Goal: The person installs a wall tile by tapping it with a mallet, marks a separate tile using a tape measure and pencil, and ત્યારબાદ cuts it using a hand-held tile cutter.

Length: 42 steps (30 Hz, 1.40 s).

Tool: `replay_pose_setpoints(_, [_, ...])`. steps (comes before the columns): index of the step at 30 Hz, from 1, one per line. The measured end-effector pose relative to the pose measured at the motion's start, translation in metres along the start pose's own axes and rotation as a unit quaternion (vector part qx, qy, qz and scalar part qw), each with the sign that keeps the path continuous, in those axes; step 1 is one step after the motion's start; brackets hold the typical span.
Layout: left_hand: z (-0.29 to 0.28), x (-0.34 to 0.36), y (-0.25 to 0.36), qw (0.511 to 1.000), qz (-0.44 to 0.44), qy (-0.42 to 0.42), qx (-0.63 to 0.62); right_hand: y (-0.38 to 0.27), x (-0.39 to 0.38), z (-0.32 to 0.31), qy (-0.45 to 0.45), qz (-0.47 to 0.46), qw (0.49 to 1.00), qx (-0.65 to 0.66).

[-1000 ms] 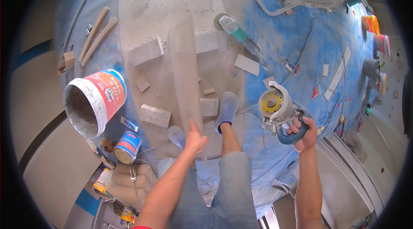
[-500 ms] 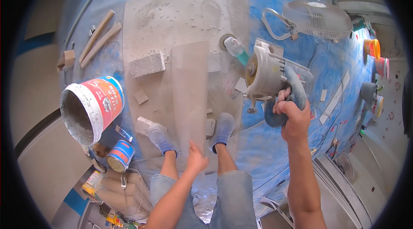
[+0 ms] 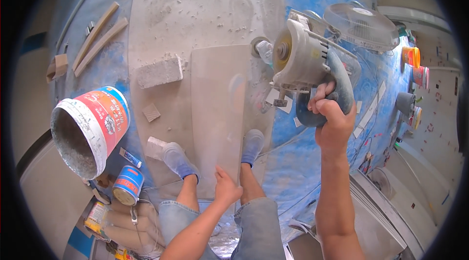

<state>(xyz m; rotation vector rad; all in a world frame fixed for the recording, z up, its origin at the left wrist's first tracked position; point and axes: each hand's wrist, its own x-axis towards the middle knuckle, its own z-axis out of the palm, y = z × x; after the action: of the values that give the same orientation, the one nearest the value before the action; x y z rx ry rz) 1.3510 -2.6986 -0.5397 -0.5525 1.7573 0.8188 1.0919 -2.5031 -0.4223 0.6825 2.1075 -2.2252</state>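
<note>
A long, pale tile strip (image 3: 217, 99) stretches away from me between my feet, over a dusty board. My left hand (image 3: 228, 189) grips its near end, fingers closed around the edge. To the right, my right hand (image 3: 334, 111) is wrapped around the dark loop handle of a handheld circular saw (image 3: 304, 57). The saw has a dusty grey body with a yellowish round part on its left side. It is held up, apart from the tile. Behind it, a clear plastic bottle (image 3: 264, 51) is partly hidden.
The dusty board (image 3: 161, 20) carries a rough block (image 3: 160, 72) and a small wood piece (image 3: 151, 112). Left are wooden strips (image 3: 100, 45), a large bucket (image 3: 115, 118) and a blue can (image 3: 128, 185). A fan (image 3: 361, 25) lies far right, near several smaller buckets (image 3: 411, 57).
The tile strip has turned so more of its broad face shows, my left hand still on its end. The saw now covers more of the bottle. The whole view has shifted slightly.
</note>
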Motion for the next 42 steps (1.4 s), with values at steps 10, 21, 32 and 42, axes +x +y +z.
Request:
replay_pose_setpoints(10, [0.017, 0.012, -0.006, 0.999, -0.009, 0.010, 0.040, 0.006, 0.019, 0.016, -0.039, -0.021, 0.998, -0.055])
replay_pose_setpoints(21, [0.012, 0.009, 0.010, 0.999, -0.040, 0.002, 0.031, 0.015, 0.028, 0.014, -0.057, -0.016, 0.997, -0.047])
replay_pose_setpoints(32, [0.010, 0.009, 0.013, 0.999, -0.049, -0.013, 0.011, 0.017, 0.034, 0.020, -0.065, -0.034, 0.995, -0.066])
replay_pose_setpoints(42, [0.009, 0.009, 0.018, 0.998, -0.064, -0.015, 0.016, 0.018, 0.036, 0.021, -0.067, -0.033, 0.995, -0.066])
